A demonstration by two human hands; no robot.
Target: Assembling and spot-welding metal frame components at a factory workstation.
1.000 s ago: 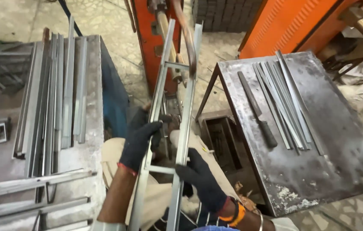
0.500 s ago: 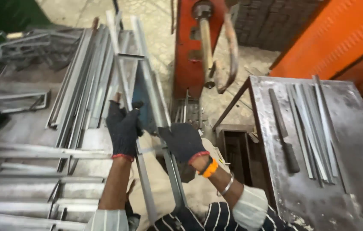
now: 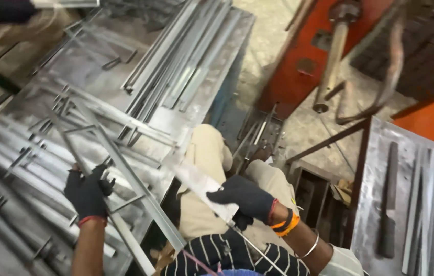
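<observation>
The gloved left hand [image 3: 88,194] is clamped on a ladder-like metal frame [image 3: 119,168] lying slanted over the near edge of the left surface [image 3: 186,115], atop stacked frames [image 3: 17,168]. The right hand [image 3: 245,198], well apart, grips a flat metal strip [image 3: 201,185] above the person's lap.

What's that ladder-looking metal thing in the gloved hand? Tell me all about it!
The frame is grey, shiny metal: two long angle strips joined by short cross rungs. It lies tilted over the stack of similar frames on the left table, one end hanging past the edge. The left hand, in a black glove, grips it.
</observation>
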